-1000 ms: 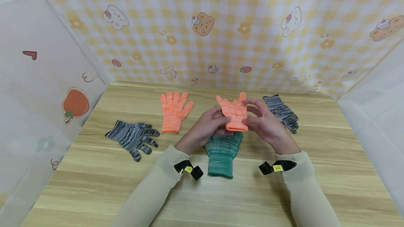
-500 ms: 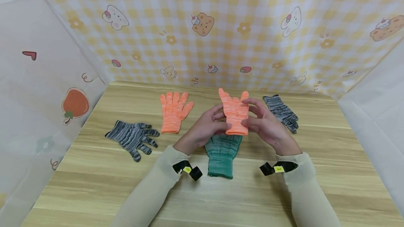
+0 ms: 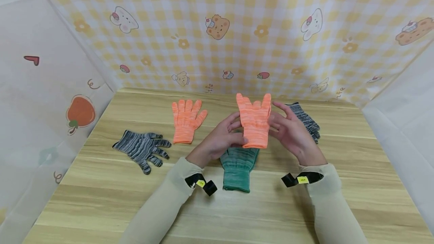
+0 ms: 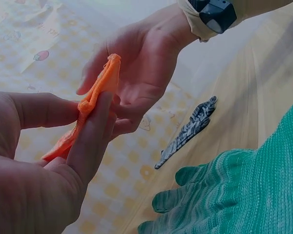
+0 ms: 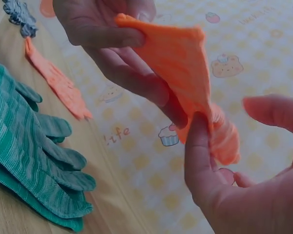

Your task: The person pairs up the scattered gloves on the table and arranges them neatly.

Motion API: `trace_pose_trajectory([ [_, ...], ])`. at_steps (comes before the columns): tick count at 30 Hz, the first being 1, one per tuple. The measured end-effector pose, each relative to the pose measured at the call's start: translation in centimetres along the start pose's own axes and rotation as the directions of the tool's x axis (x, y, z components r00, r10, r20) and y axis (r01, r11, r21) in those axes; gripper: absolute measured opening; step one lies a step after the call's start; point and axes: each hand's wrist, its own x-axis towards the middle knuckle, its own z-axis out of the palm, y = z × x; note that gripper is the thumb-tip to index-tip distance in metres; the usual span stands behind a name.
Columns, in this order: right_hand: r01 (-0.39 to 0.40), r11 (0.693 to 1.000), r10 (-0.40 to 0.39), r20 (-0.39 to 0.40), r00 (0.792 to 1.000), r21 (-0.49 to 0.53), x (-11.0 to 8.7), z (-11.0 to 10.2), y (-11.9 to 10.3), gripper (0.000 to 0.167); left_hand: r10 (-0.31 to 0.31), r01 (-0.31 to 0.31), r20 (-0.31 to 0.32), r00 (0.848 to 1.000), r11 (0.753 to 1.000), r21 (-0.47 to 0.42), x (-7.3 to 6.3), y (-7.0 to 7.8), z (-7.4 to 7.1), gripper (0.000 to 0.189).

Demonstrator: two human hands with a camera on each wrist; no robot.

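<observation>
Yellow-and-white checked cloth (image 3: 264, 10) with cartoon prints is hanging behind the wood-grain table (image 3: 271, 210), where green knitted gloves (image 3: 237, 174) are lying. Above them, my left hand (image 3: 220, 136) is pinching a bright orange knitted glove (image 3: 255, 121) by its left edge near the cuff. Compared with a second ago, my right hand (image 3: 292, 131) is loosening: its fingers are parting and only touching the glove's right edge. The orange glove is standing straighter, so my left hand is probably bearing most of it.
</observation>
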Motion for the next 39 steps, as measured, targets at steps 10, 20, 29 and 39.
trace_pose_trajectory([
  [10, -0.001, 0.987, -0.013, 0.083, 0.996, 0.16, 0.8, -1.5, 0.4, 0.01, -0.016, 0.017, 0.03, 0.999, 0.999, -0.039, 0.2, -0.4, 0.3, 0.104],
  [20, -0.052, 0.99, 0.041, 0.079, 0.996, 0.13, 0.8, -1.8, 0.4, 0.021, -0.043, 0.046, 0.059, 0.997, 0.998, -0.04, -0.1, -0.3, 0.5, 0.105],
  [29, -0.065, 0.989, 0.055, 0.075, 0.996, 0.136, 0.6, -2.0, 0.3, 0.033, -0.058, 0.062, 0.088, 0.994, 0.997, -0.04, 0.0, -0.5, 0.5, 0.103],
  [39, -0.048, 0.995, 0.04, 0.086, 0.995, 0.092, 0.4, -2.3, -0.1, 0.027, -0.076, 0.084, 0.113, 0.991, 0.994, -0.07, 0.0, -0.9, 0.6, 0.104],
])
